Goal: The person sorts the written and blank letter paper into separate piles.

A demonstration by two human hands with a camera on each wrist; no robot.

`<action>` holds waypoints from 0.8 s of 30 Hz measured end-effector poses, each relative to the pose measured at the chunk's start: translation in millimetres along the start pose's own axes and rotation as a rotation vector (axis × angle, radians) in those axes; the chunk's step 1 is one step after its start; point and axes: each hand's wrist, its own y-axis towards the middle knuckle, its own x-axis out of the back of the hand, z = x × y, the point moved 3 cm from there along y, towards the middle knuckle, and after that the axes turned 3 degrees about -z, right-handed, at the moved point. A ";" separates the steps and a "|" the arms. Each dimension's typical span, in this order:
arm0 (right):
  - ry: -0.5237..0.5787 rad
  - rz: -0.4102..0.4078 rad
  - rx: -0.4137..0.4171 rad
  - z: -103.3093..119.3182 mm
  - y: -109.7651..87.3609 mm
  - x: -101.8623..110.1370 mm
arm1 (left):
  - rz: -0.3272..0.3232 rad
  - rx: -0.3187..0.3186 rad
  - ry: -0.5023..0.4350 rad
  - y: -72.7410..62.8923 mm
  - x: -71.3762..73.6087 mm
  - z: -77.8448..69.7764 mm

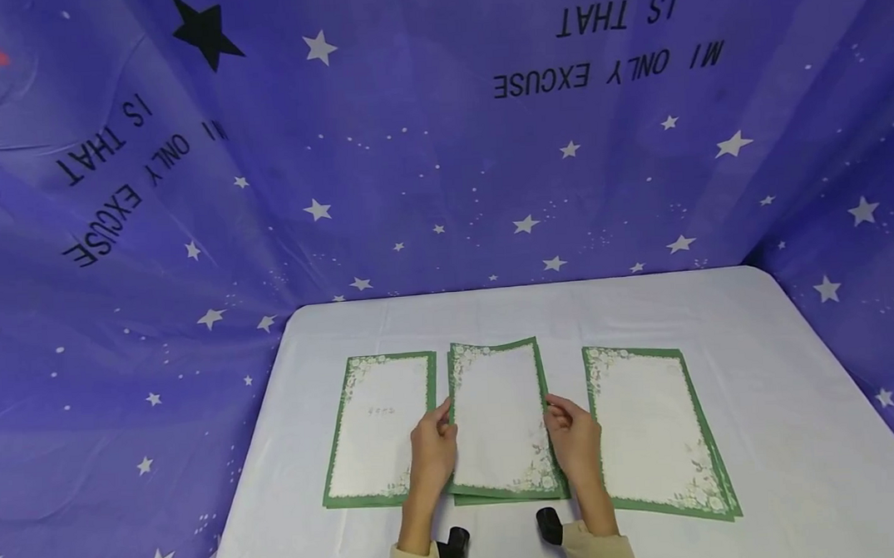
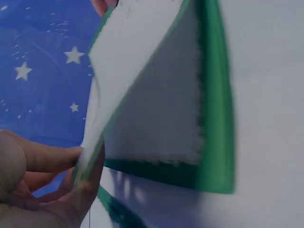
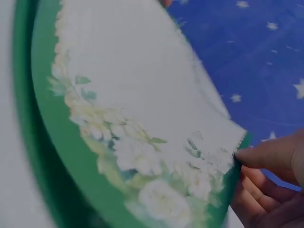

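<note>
A sheet of green-bordered paper (image 1: 498,418) with white flowers in its corners is held between both hands over the middle of the table. My left hand (image 1: 434,450) pinches its left edge; in the left wrist view the thumb and fingers (image 2: 47,159) grip that edge and the sheet bows upward. My right hand (image 1: 576,440) pinches the right edge, thumb on top, as the right wrist view shows with the fingers (image 3: 270,156). Beneath the held sheet, the green edge of another sheet (image 1: 502,500) shows on the table.
To the left lies a similar sheet (image 1: 382,432) with small faint writing. On the right are overlapping matching sheets (image 1: 652,428). All rest on a white-covered table (image 1: 780,364). A purple star-patterned cloth (image 1: 442,171) hangs behind and at the sides.
</note>
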 end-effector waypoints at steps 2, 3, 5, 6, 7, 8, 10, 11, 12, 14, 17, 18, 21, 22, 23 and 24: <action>0.077 0.028 -0.061 1.1 1.1 7.3 | 0.014 0.012 -0.052 0.6 4.6 -2.3; 0.120 0.040 -0.089 2.7 1.8 10.8 | 0.020 0.025 -0.074 0.8 7.2 -3.6; 0.211 0.066 -0.130 7.5 2.3 17.7 | 0.027 0.032 -0.116 1.0 12.8 -7.2; 0.244 0.075 -0.145 10.3 2.7 20.7 | 0.033 0.036 -0.140 1.0 15.6 -9.8; 0.278 0.084 -0.155 13.4 2.8 23.3 | 0.039 0.034 -0.160 0.9 18.0 -12.5; 0.302 0.090 -0.160 16.7 2.9 25.8 | 0.044 0.033 -0.173 0.4 20.0 -15.3; 0.316 0.094 -0.163 22.9 2.7 30.0 | 0.054 0.029 -0.197 -0.8 23.1 -21.1; 0.312 0.091 -0.162 25.2 2.8 31.3 | 0.055 0.025 -0.203 -1.3 24.4 -24.1; 0.312 0.089 -0.159 27.4 2.8 32.3 | 0.055 0.024 -0.211 -1.6 25.3 -26.6; 0.314 0.090 -0.159 30.1 2.7 33.8 | 0.052 0.027 -0.216 -2.5 26.3 -30.3; 0.313 0.091 -0.162 31.0 2.8 35.2 | 0.056 0.031 -0.209 -2.7 25.8 -32.4; 0.310 0.094 -0.158 30.9 2.9 36.2 | 0.061 0.036 -0.205 -2.8 25.0 -32.4; 0.289 0.094 -0.163 28.6 3.3 42.3 | 0.104 0.044 -0.203 -3.4 19.8 -32.6; 0.276 0.091 -0.165 26.9 3.6 45.8 | 0.134 0.046 -0.217 -3.9 17.0 -33.2; 0.261 0.087 -0.168 24.7 3.8 50.1 | 0.165 0.046 -0.229 -4.6 13.6 -33.8; 0.249 0.075 -0.174 22.0 4.0 55.2 | 0.198 0.041 -0.239 -5.6 9.4 -34.4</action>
